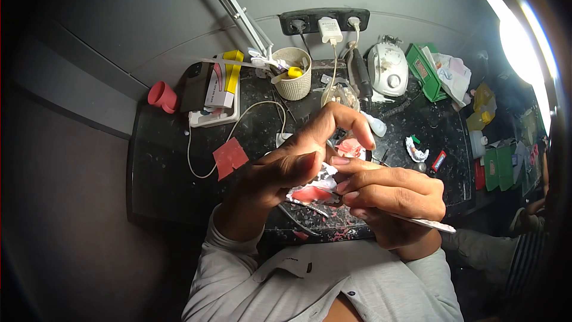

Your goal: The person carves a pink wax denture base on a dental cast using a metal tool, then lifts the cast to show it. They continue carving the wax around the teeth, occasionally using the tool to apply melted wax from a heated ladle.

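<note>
Close above the front of the black table, my left hand (286, 170) is curled round a white plaster dental model with pink wax (313, 194). My right hand (393, 200) has its fingers pinched round a thin metal tool (426, 223), whose pale handle end sticks out to the right below the hand. Its fingertips touch the right side of the model, and the tool's working tip is hard to make out there. Behind the hands lies a round holder with crumpled pink wax (350, 148). A flat pink wax sheet (230, 158) rests at the left.
Behind stand a woven cup (293, 74) with tools, a white control unit (388, 70) and a handpiece (361, 71). A red cup (162, 97) and a box (221, 86) are at the left. A dental cast (416, 150) lies right. Another person's leg (485, 250) shows at lower right.
</note>
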Available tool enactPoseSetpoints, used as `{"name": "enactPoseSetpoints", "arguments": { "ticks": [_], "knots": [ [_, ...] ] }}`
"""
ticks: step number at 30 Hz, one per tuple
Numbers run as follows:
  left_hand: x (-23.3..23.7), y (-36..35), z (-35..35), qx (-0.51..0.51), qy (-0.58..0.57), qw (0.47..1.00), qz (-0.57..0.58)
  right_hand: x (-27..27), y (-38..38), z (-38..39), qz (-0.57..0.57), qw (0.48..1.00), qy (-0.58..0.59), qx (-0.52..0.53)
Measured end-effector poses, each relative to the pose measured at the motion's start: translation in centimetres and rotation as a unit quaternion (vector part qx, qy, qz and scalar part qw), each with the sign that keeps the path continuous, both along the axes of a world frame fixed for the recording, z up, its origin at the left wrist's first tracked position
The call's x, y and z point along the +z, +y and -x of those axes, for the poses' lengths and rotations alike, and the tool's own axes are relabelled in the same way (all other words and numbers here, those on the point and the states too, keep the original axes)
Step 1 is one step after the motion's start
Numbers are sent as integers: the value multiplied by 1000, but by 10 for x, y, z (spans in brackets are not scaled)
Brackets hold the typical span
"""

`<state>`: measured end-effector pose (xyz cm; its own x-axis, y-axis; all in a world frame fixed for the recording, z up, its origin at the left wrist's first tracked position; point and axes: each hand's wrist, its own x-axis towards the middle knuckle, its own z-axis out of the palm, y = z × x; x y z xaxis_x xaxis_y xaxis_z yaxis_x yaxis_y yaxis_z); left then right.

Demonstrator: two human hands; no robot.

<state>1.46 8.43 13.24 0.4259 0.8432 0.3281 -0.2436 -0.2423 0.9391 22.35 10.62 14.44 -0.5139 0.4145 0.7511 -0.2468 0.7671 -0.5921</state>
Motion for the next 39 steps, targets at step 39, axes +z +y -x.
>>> {"name": "enactPoseSetpoints", "arguments": {
  "ticks": [39],
  "knots": [
    [-1,8,-4,-27,-102,993,60,-19,-8,-13,104,971,203,-68]
  ]
}}
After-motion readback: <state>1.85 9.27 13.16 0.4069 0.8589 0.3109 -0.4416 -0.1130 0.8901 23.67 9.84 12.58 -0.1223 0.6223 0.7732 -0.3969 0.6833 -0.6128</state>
